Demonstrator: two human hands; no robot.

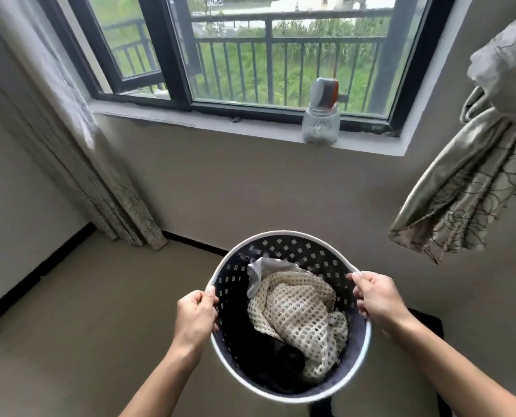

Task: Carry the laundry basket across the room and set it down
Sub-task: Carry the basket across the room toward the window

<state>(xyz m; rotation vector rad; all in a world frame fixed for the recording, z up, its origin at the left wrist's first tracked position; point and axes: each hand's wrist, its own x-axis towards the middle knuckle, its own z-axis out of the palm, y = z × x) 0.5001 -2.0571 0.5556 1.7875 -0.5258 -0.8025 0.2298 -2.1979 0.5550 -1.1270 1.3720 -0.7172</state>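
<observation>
Both hands closed on the rim of the round perforated laundry basket (284,245), left hand (197,311) on left edge, right hand (377,299) on right edge, basket held above floor below window sill, cream mesh cloth (299,320) inside.

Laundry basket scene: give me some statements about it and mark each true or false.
1. Both hands hold the laundry basket by its rim, left hand and right hand on opposite sides. True.
2. The basket is empty. False: a cream mesh cloth and dark clothes lie inside.
3. A glass jar stands on the windowsill. True.
4. The basket sits on the windowsill. False: it is held in front of the person, below the sill.
</observation>
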